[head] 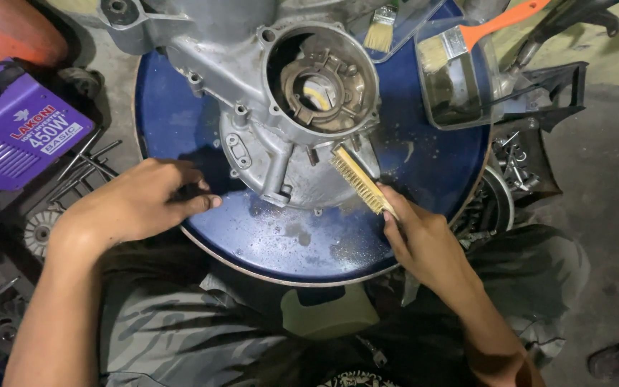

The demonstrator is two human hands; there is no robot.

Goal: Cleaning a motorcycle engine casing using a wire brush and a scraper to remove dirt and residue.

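Observation:
A silver metal engine casing (266,100) lies on a round blue tray (424,165), its circular opening showing a rusty brown ring inside. My right hand (424,240) grips the handle of a wooden wire brush (358,179), whose bristle end rests against the casing's lower right edge. My left hand (141,201) rests with curled fingers on the tray's left rim, just beside the casing, holding nothing. Wet grit speckles the tray in front of the casing.
A clear container (460,86) holding dark liquid and an orange-handled paintbrush (481,32) stands at the tray's upper right. A second small paintbrush (381,25) lies at the top. A purple box (19,132) sits left; loose metal parts (514,161) lie right.

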